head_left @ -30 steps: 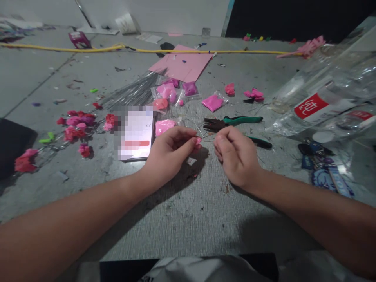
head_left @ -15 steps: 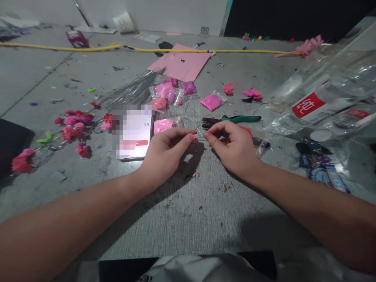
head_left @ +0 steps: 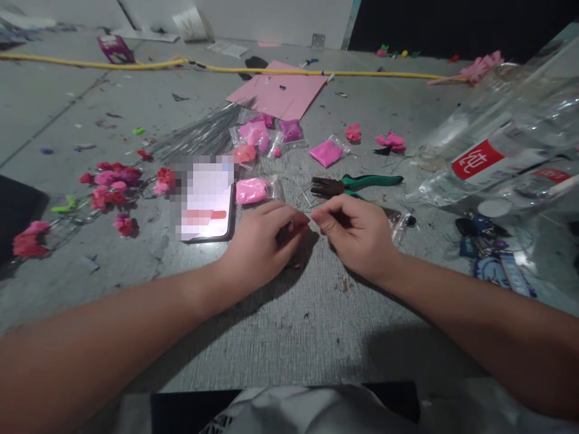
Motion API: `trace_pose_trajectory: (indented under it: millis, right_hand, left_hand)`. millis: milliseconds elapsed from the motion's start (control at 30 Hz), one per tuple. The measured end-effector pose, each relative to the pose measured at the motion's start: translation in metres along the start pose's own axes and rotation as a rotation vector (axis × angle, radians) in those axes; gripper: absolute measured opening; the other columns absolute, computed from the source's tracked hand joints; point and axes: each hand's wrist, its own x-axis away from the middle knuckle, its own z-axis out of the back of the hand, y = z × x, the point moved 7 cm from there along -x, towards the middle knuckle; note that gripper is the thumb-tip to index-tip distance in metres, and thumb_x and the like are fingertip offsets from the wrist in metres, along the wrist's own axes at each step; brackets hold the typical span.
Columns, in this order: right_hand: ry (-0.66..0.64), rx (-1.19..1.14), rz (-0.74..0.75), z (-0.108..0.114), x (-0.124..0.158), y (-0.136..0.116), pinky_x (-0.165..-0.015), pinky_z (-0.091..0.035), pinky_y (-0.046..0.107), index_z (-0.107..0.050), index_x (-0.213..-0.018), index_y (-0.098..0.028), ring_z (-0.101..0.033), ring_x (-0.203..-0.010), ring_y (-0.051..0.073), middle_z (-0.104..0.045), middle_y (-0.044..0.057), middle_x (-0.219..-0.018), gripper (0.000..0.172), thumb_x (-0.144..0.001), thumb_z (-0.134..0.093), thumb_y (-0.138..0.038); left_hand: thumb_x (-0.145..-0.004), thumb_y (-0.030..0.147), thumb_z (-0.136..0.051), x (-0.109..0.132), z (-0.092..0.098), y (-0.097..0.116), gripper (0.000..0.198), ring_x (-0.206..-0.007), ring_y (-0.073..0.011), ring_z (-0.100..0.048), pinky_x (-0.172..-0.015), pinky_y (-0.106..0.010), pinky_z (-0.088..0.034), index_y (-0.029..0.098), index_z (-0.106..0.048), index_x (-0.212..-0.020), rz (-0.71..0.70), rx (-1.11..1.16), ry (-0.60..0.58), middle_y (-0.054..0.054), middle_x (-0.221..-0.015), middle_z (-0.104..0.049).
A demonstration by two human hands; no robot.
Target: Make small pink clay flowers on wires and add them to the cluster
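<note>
Just apart, both hands (head_left: 359,238) near a pink packet (head_left: 252,191) and pliers (head_left: 350,181).

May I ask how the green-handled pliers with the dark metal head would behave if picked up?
The pliers would probably feel heavy for their size, as the head looks like solid metal. Their handles stand apart, so these may swing when lifted. Lying flat, they seem unlikely to roll.

Grey surface (head_left: 271,337); lying on it: phone (head_left: 208,202), green-handled pliers (head_left: 373,181), pink sheet (head_left: 284,96), wire bundle (head_left: 203,132), yellow cord (head_left: 294,71).
</note>
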Motion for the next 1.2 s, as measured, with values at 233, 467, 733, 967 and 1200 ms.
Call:
trace_pose_trajectory:
  millis: [233, 467, 733, 967, 1200]
  right_hand:
    - [0.010, -0.179, -0.181, -0.009, 0.004, 0.021, -0.057, -0.057, 0.028, -0.073, -0.104, -0.020, -0.072, -0.068, 0.014, -0.078, 0.002, -0.089, 0.015, -0.099, -0.070, -0.034]
    - [0.057, -0.394, -0.266, -0.011, 0.007, 0.025, -0.047, -0.054, 0.022, -0.070, -0.105, -0.018, -0.079, -0.075, 0.016, -0.081, 0.007, -0.098, 0.013, -0.096, -0.072, -0.028]
    - [0.001, -0.147, -0.111, -0.004, 0.003, 0.007, -0.056, -0.053, 0.026, -0.066, -0.093, -0.021, -0.066, -0.064, 0.012, -0.071, -0.001, -0.076, 0.015, -0.100, -0.068, -0.034]
    - [-0.040, -0.061, 0.184, -0.002, 0.000, -0.015, -0.065, -0.053, 0.028, -0.070, -0.100, -0.023, -0.065, -0.083, 0.015, -0.071, 0.002, -0.090, 0.001, -0.100, -0.069, -0.024]
    - [-0.055, -0.055, 0.239, -0.004, 0.001, -0.015, -0.068, -0.055, 0.030, -0.075, -0.108, -0.025, -0.066, -0.085, 0.015, -0.070, 0.004, -0.098, 0.010, -0.099, -0.071, -0.023]
  left_hand:
    - [-0.090, 0.009, -0.059, 0.003, -0.005, -0.005, 0.023, -0.100, -0.0275, -0.069, -0.091, -0.044, -0.056, 0.017, -0.078, -0.100, -0.094, -0.233, -0.006, -0.012, -0.111, -0.077]
    - [-0.097, 0.026, -0.062, 0.000, 0.003, -0.003, 0.019, -0.104, -0.0276, -0.069, -0.096, -0.044, -0.054, 0.015, -0.077, -0.099, -0.010, -0.126, 0.024, -0.014, -0.113, -0.075]
    - [-0.096, 0.025, -0.064, -0.002, 0.015, -0.003, 0.011, -0.084, -0.0198, -0.068, -0.077, -0.033, -0.052, 0.020, -0.073, -0.098, 0.064, 0.014, 0.138, -0.005, -0.090, -0.074]
    - [-0.091, 0.030, -0.072, 0.000, 0.004, -0.009, 0.011, -0.053, -0.0116, -0.060, -0.049, -0.024, -0.047, 0.020, -0.074, -0.088, 0.298, 0.516, 0.026, 0.000, -0.067, -0.069]
    - [-0.085, 0.025, -0.077, -0.001, -0.002, -0.015, 0.007, -0.042, -0.0098, -0.057, -0.040, -0.020, -0.047, 0.019, -0.074, -0.084, 0.422, 0.730, -0.020, 0.003, -0.055, -0.062]
